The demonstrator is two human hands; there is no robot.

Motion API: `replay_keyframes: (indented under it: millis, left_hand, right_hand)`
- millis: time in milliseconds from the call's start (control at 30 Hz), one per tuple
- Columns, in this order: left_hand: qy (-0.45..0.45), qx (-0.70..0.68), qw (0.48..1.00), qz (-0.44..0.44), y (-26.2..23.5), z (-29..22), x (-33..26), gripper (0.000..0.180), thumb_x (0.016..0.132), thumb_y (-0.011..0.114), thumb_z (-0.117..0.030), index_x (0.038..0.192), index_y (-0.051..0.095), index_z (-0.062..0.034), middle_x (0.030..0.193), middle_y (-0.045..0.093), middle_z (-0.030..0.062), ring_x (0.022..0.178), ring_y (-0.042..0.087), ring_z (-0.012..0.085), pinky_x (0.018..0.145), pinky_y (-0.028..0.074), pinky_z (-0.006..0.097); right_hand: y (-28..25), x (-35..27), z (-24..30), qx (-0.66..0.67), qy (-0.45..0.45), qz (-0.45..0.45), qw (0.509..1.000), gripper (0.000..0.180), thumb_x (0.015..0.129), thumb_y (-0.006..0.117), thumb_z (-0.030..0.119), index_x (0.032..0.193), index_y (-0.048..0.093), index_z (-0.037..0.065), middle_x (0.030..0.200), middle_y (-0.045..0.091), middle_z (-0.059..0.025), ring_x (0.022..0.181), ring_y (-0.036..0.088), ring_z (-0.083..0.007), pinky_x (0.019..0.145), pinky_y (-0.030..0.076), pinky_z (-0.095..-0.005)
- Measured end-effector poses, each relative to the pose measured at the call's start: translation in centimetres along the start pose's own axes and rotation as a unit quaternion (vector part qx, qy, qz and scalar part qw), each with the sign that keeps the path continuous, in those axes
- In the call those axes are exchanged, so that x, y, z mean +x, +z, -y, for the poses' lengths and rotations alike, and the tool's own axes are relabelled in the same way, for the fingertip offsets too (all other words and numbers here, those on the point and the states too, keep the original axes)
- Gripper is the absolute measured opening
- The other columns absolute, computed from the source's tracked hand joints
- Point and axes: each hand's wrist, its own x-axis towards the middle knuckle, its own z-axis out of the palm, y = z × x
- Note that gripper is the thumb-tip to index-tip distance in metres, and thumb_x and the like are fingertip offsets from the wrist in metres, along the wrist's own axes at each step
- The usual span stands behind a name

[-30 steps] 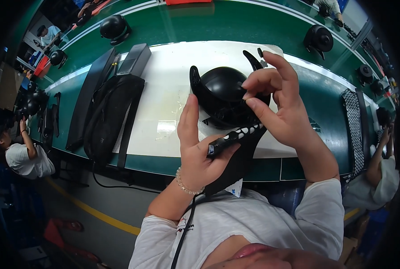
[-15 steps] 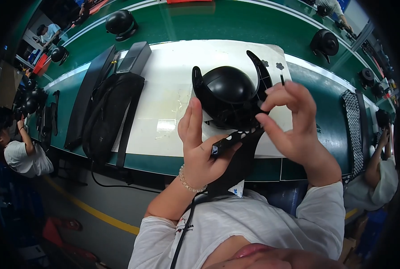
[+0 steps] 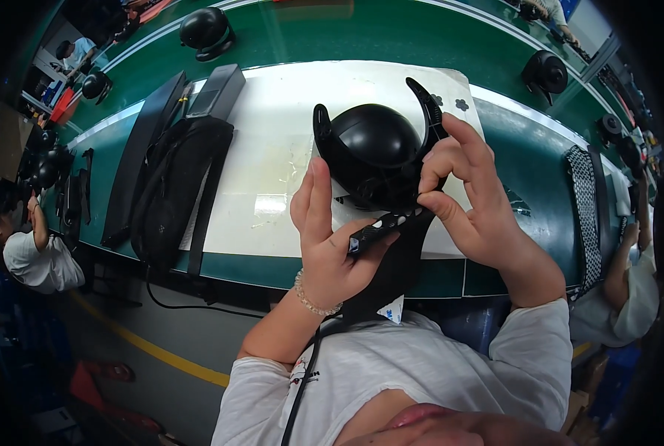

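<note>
A: On the head feed. Where's the work? Clock centred on the dome, 12 is away from the wearer.

B: Black domed unit [image 3: 376, 140] sits on the white board [image 3: 272, 134], horn-like arms at roughly 10 and 1. Black strip with white dots [image 3: 370, 236] is at 6, held off the board, slanting up toward 5.

A: Left hand?

B: I see the left hand [image 3: 330, 256] at 7. Thumb and a finger closed on the strip's near end; two other fingers point up toward the dome.

A: Right?

B: Right hand [image 3: 475, 208] at 4. Thumb and index tips together near the strip's far end, remaining fingers loosely bent. I can't tell if anything is between the tips.

A: Under the hands?

B: A dark panel [image 3: 403, 269] hangs below the strip. I can't make out whether they're joined. White triangular piece [image 3: 394, 309] at its lower end.

A: Rest of the bench?

B: Black mesh pouch [image 3: 170, 197] between 8 and 9, grey box [image 3: 217, 95] just beyond it. Dark flower-shaped piece [image 3: 462, 105] at 2. Checkered strip [image 3: 586, 223] well out at 4.
</note>
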Motion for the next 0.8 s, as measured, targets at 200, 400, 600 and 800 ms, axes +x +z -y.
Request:
replay_keyframes:
  millis: [200,400,600,800]
  left_hand:
    - [0.004,0.002,1.0,-0.001,0.2,0.0,0.0,0.021,0.059,0.074,-0.011,0.078,0.067,-0.0073,0.14,0.02,0.025,0.125,0.025,0.037,0.095,0.023,0.04]
    - [0.008,0.003,1.0,-0.005,0.2,0.2,-0.1,0.022,0.059,0.074,-0.011,0.079,0.066,-0.0072,0.14,0.021,0.0247,0.126,0.024,0.0366,0.095,0.023,0.04]
    - [0.018,0.014,1.0,-0.005,0.3,0.2,0.0,0.021,0.059,0.074,-0.011,0.077,0.064,-0.0076,0.139,0.022,0.0249,0.126,0.026,0.0374,0.093,0.024,0.041]
    - [0.021,0.014,1.0,-0.006,0.3,0.3,0.0,0.022,0.058,0.075,-0.011,0.077,0.064,-0.0067,0.139,0.021,0.0257,0.126,0.026,0.038,0.093,0.023,0.041]
  right_hand:
    - [0.0,-0.2,-0.3,-0.008,0.008,-0.005,1.0,0.066,0.082,0.057,0.011,0.134,0.017,-0.001,0.077,0.05,-0.0027,0.083,0.046,-0.0158,0.088,0.032,-0.0323]
    - [0.2,-0.5,-0.4,-0.032,0.0,-0.001,0.999,0.066,0.083,0.057,0.012,0.134,0.018,-0.002,0.079,0.052,-0.0034,0.086,0.046,-0.016,0.09,0.031,-0.0321]
    - [1.0,-1.4,-0.1,-0.199,-0.106,-0.109,0.968,0.057,0.071,0.063,0.003,0.123,0.039,0.005,0.083,0.06,0.0034,0.085,0.053,-0.0116,0.088,0.023,-0.0351]
    - [0.3,-2.3,-0.4,-0.216,-0.125,-0.106,0.963,0.049,0.069,0.067,0.007,0.114,0.046,0.008,0.086,0.063,0.0032,0.097,0.053,-0.0128,0.089,0.023,-0.0356]
